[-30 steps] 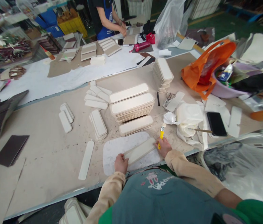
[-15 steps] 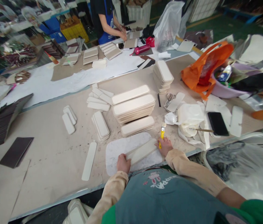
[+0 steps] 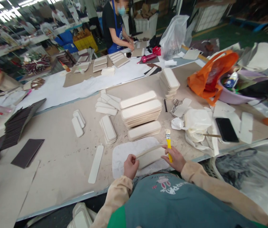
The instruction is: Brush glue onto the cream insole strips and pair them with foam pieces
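Observation:
My left hand (image 3: 131, 167) pinches the left end of a long cream strip (image 3: 151, 157), which looks tilted up along its far edge. My right hand (image 3: 176, 160) holds a yellow-handled brush (image 3: 169, 146), bristles pointing away from me, while its fingers also touch the strip's right end. Beneath the strip lies a white marbled slab (image 3: 122, 158) with rounded corners. Just beyond it stand stacks of rounded cream panels (image 3: 141, 109). To the left, a single narrow pale strip (image 3: 96, 164) lies flat.
A wrapped white tub (image 3: 197, 122) with a stick across it, scissors (image 3: 177, 103) and a black phone (image 3: 227, 129) are on the right. Behind them sits an orange bag (image 3: 206, 79). Dark folded sheets (image 3: 28, 153) lie left. Across the table a co-worker (image 3: 116, 28) handles panels.
Both hands have lifted the strip's far edge, tilting it. The brush in my right hand now points more directly away from me. The view has shifted slightly, showing more of the left side.

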A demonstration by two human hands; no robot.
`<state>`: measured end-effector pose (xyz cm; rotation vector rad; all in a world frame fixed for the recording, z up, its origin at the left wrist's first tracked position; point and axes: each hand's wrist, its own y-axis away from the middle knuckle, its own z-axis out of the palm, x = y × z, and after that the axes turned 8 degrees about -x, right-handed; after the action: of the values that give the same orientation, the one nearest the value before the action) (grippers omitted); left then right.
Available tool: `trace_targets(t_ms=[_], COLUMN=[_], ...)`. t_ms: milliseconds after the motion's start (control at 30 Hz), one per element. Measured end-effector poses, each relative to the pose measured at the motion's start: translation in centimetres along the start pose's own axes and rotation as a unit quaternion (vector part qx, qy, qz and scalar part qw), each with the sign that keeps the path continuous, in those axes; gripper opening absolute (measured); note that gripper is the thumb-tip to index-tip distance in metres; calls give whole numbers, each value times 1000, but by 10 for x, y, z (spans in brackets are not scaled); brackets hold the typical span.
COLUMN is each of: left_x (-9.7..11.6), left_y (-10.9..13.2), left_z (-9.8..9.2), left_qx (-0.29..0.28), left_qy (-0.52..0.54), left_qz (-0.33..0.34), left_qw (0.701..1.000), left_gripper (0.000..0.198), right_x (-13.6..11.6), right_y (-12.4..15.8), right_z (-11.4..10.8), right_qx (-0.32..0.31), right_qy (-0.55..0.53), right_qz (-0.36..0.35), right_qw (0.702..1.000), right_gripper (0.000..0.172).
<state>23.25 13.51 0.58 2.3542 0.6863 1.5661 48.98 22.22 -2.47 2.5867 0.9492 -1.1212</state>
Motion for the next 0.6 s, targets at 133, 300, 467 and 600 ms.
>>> trace_targets(t_ms=[133, 300, 467, 600], left_x=[65, 125, 135, 130], left_y=[9, 20, 26, 29], left_z=[-15, -28, -33, -35], left_qx=[-42, -57, -40, -35], left_qy=[145, 224, 289, 346], left_qz=[74, 150, 184, 199], left_qw=[986, 961, 939, 916], left_gripper=[20, 23, 26, 33], right_x=[-43, -100, -131, -140], right_y=[-24, -57, -72, -78], right_z=[-24, -50, -53, -52], right_qx=[-9, -11, 31, 56], right_qy=[-70, -193, -314, -333], right_qz=[-57, -85, -60, -46], right_qw=[996, 977, 947, 940], right_gripper=[21, 28, 28, 23])
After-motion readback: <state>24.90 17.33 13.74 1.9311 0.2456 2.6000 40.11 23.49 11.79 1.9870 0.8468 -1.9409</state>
